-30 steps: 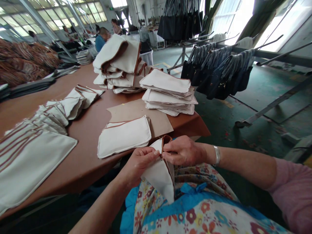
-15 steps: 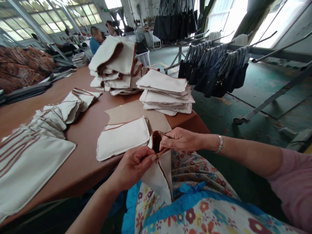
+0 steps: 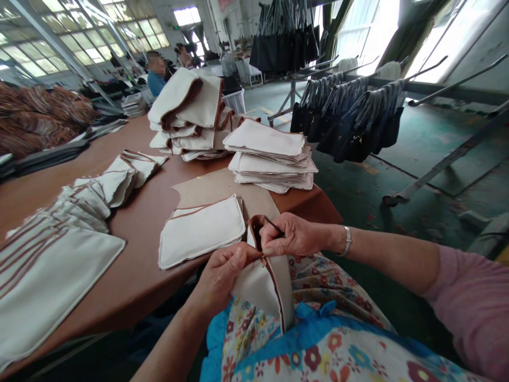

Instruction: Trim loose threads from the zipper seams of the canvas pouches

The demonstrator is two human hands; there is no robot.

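A white pouch (image 3: 256, 286) with brown trim hangs over my lap, its brown-lined mouth gaping upward. My left hand (image 3: 222, 271) is closed, pinching the trimmed edge on the left side between thumb and fingers. Across from it my right hand (image 3: 297, 237) is closed, its thumb pressing near the seam at the pouch's mouth. A thin dark stick-like tool (image 3: 272, 225) pokes out of that hand's curled fingers toward the opening; its full shape is hidden. Just left of the pouch, flat white pieces with brown edging (image 3: 202, 228) lie at the table's edge.
On the brown table (image 3: 139, 223) stand a neat stack of white pieces (image 3: 272, 154) and a taller folded pile (image 3: 191, 114). Overlapping white pieces (image 3: 59, 265) spread along the left. A metal rack (image 3: 413, 172) with dark bags (image 3: 353, 127) stands right. A person (image 3: 155, 79) sits beyond.
Both hands have shifted slightly right and come closer together at the pouch's mouth. My right thumb now presses lower, by the seam, and the dark tool shows more clearly.
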